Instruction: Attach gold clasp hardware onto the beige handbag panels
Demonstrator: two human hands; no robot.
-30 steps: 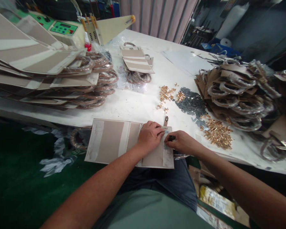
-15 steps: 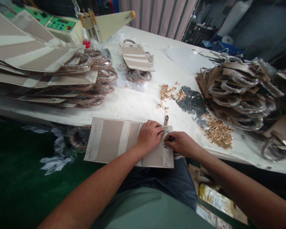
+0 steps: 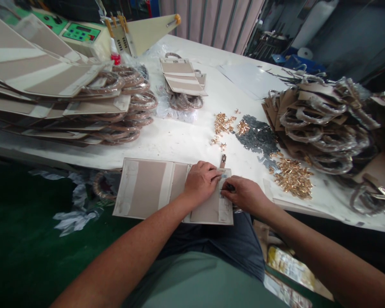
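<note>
A beige bag panel [image 3: 149,186] with pale glued strips lies open across the table edge and over my lap. My left hand [image 3: 201,182] rests on its right part, fingers laid along the board and tips beside a small metal plate [image 3: 224,176]. My right hand [image 3: 245,193] is closed at the right strip, thumb and fingers pinching a small dark object [image 3: 230,187] mostly hidden by the fingers. Beyond the panel's upper edge, a short tab with a metal clasp [image 3: 223,159] sticks out onto the table.
Gold metal fittings [image 3: 293,177] and thin dark metal plates [image 3: 256,137] lie in piles on the white table [image 3: 179,139]. Stacked bag panels [image 3: 51,94] with wrapped handles stand left, a smaller stack [image 3: 182,77] behind. Brown bag pieces [image 3: 321,124] are heaped right.
My right fingers have shifted slightly over the strip at the panel's right. My left hand stays in place on the board. The whole view has moved a little.
</note>
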